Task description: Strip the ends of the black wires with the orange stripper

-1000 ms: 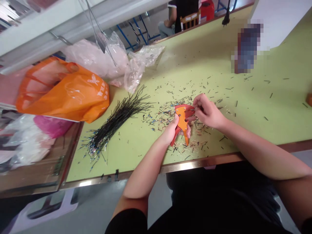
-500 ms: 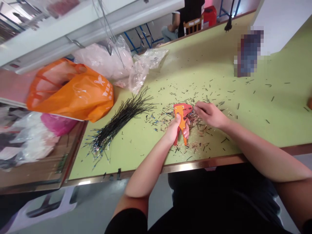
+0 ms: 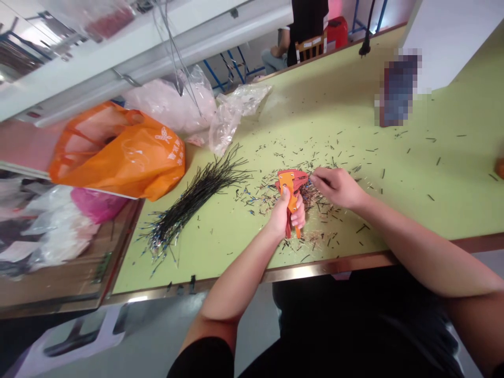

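Observation:
My left hand is wrapped round the handles of an orange and red wire stripper, its jaws pointing right. Close by the jaws, the fingers of my right hand are pinched together; what they hold, if anything, is too small to make out. Beneath both hands lie many short black and copper-coloured wire scraps on the green tabletop. To the left rests a long bundle of black wires, its lower-left ends showing blue and silvery bits.
An orange bag and clear plastic bags lie at the table's left and back. A white shelf overhangs the upper left. A white panel and a pixelated object stand at the back right. Another person sits beyond.
The wire stripper's handles are squeezed closer together in my left hand. My right hand has barely moved. The whole view has shifted slightly.

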Motion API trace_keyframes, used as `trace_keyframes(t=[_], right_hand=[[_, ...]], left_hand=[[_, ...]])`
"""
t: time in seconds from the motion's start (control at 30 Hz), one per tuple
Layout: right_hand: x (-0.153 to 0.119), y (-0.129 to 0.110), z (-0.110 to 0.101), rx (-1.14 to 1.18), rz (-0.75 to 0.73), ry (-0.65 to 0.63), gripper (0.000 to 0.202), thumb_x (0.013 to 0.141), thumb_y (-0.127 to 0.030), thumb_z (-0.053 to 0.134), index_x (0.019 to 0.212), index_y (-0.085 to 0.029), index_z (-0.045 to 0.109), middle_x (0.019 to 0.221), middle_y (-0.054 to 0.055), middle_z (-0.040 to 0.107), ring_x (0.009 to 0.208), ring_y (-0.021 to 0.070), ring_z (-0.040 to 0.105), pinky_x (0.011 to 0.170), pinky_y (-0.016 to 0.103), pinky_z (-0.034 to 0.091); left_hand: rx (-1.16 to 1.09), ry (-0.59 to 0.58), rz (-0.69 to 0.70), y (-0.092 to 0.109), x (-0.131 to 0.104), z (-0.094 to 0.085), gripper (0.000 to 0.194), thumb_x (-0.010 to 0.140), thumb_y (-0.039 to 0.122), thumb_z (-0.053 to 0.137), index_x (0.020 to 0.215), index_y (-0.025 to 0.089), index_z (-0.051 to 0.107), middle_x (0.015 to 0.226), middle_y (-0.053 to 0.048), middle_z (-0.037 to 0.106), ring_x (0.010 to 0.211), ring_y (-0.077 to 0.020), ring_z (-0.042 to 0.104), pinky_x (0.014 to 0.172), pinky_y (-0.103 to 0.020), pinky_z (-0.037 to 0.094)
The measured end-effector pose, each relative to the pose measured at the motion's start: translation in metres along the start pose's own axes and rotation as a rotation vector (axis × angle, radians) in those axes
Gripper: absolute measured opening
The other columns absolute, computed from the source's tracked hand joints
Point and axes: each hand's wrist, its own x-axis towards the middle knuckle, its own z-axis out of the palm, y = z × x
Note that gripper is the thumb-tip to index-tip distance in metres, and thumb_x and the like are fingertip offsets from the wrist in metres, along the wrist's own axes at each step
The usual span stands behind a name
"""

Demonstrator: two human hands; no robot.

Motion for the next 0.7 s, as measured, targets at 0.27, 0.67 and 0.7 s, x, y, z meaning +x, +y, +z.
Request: trace_keyframes(t=[0.27,0.67,0.7], right_hand=[[-0.001,-0.011,-0.021,-0.058,-0.115,0.181,0.029,0.106,-0.028,0.050,0.078,-0.023,0.050,0.064,-0.001,0.053,0.055,0.0122,0.043,0.054,0.028,0.038],[-0.006,-0.019,-0.046,0.086,0.073,0.118,0.049,0.107,-0.065,0.049,0.086,-0.023,0.063,0.062,0.003,0.057,0.062,0.0194,0.055,0.057,0.032,0.041],[-0.004,-0.016,-0.052,0.102,0.088,0.090,0.050,0.106,-0.067,0.049,0.087,-0.023,0.064,0.061,0.003,0.056,0.063,0.0200,0.055,0.056,0.033,0.041]], left_hand=[[-0.127,-0.078,0.008,0.019,-0.013,0.002,0.089,0.090,0.098,0.025,0.076,0.019,0.063,0.045,0.003,0.047,0.034,-0.0122,0.042,0.039,-0.027,0.045],[-0.158,0.291,0.460,0.057,-0.020,-0.022,0.059,0.100,0.077,0.045,0.084,0.025,0.066,0.056,0.002,0.049,0.045,-0.0122,0.043,0.047,-0.028,0.043],[-0.172,0.373,0.543,0.065,-0.019,-0.026,0.057,0.100,0.076,0.048,0.082,0.025,0.065,0.058,0.002,0.051,0.048,-0.0121,0.045,0.051,-0.027,0.046]])
